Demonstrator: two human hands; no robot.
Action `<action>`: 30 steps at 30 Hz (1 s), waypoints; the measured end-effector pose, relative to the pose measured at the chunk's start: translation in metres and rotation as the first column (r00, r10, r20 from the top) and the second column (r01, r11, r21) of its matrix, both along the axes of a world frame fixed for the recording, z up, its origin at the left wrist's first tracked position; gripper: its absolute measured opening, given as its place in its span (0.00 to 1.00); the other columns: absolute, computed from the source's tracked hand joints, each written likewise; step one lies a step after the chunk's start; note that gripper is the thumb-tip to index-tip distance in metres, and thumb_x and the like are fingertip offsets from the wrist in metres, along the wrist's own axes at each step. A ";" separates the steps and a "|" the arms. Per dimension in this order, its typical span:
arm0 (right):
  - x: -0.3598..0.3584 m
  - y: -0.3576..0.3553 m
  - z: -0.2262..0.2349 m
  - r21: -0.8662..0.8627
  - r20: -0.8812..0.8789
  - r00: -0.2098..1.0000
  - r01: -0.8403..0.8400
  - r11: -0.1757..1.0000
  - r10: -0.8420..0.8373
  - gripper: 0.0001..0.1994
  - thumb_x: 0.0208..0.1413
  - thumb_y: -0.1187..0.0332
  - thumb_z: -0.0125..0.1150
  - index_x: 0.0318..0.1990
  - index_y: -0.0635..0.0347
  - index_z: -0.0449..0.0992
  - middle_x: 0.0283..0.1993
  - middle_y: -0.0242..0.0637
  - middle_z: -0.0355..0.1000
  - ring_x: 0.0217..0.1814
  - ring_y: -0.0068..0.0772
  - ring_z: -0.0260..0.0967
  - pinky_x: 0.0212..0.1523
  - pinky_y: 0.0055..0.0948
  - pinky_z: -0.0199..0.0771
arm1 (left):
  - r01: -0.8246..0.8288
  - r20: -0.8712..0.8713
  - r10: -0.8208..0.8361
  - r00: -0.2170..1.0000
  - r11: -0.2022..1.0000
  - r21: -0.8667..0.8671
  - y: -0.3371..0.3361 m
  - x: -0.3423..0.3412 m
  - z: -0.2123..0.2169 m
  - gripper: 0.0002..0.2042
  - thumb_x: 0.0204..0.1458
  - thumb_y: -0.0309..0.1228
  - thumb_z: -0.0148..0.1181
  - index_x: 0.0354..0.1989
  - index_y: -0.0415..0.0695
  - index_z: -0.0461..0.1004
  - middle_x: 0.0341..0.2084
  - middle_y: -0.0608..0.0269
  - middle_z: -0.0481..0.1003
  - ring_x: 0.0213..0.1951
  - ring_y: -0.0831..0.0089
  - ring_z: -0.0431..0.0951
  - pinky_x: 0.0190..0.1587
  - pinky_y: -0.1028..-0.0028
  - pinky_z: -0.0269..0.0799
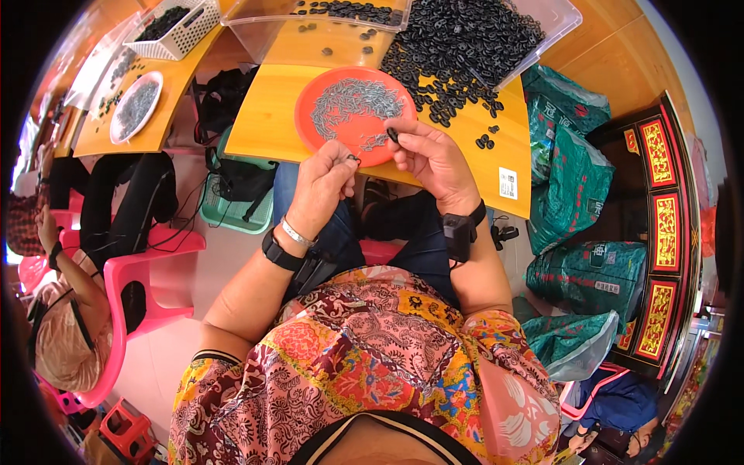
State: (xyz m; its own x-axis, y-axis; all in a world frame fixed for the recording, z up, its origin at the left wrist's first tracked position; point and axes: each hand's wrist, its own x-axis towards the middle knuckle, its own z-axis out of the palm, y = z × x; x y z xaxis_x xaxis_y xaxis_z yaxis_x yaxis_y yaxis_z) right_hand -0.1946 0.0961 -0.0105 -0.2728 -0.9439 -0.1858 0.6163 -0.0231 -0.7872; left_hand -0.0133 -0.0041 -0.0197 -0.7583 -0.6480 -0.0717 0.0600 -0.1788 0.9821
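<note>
Over the near rim of a red-orange plate (pixel 304 128), both my hands are raised close together. My left hand (pixel 319 186) is closed in a pinch at the plate's lower edge; a tiny dark or metallic bit shows at its fingertips, too small to name. Between the thumb and forefinger of my right hand (pixel 435 159) is a small black plastic piece (pixel 392 135). Many thin grey metal pins or screws (pixel 356 101) lie on the plate. Beyond it spreads a heap of small black oval pieces with holes (pixel 457 46).
A clear plastic bin (pixel 310 39) stands at the table's (pixel 263 108) far left. Green bags (pixel 573 186) line the right side. A green basket (pixel 232 209) sits below the table. At left, another person sits on a pink chair (pixel 120 310) near a second table.
</note>
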 end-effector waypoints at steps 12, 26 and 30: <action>0.030 -0.003 0.014 0.027 -0.547 0.835 0.079 0.997 -0.051 0.09 0.54 0.73 0.57 0.43 0.65 0.75 0.32 0.30 0.74 0.30 0.16 0.70 0.33 0.17 0.72 | 0.028 -0.003 -0.028 1.000 0.999 0.017 0.001 -0.001 0.000 0.04 0.53 0.27 0.49 0.28 0.41 0.66 0.17 0.70 0.66 0.19 0.83 0.65 0.22 0.83 0.59; 0.035 -0.006 0.006 0.017 -0.584 0.810 0.082 0.996 -0.057 0.08 0.54 0.73 0.58 0.40 0.63 0.77 0.28 0.26 0.72 0.26 0.13 0.67 0.28 0.15 0.69 | 0.045 0.014 -0.045 0.999 0.999 0.004 0.001 -0.002 -0.006 0.04 0.53 0.29 0.49 0.29 0.42 0.66 0.18 0.70 0.67 0.18 0.82 0.67 0.20 0.84 0.59; 0.039 -0.007 0.003 -0.029 -0.593 0.801 0.076 0.997 -0.079 0.07 0.54 0.74 0.57 0.40 0.65 0.77 0.29 0.28 0.73 0.28 0.14 0.68 0.29 0.15 0.70 | 0.044 0.025 -0.044 0.999 0.999 -0.013 0.001 -0.002 -0.009 0.05 0.54 0.29 0.48 0.29 0.42 0.66 0.18 0.70 0.67 0.18 0.83 0.67 0.20 0.84 0.60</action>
State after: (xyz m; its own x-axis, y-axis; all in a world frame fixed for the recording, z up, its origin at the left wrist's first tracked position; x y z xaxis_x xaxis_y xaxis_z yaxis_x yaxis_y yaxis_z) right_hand -0.1560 0.0891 -0.0077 -0.4007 -0.9153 0.0399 0.0251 -0.0545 -0.9982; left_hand -0.0156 -0.0030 -0.0287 -0.7841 -0.6151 -0.0823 0.0277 -0.1671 0.9855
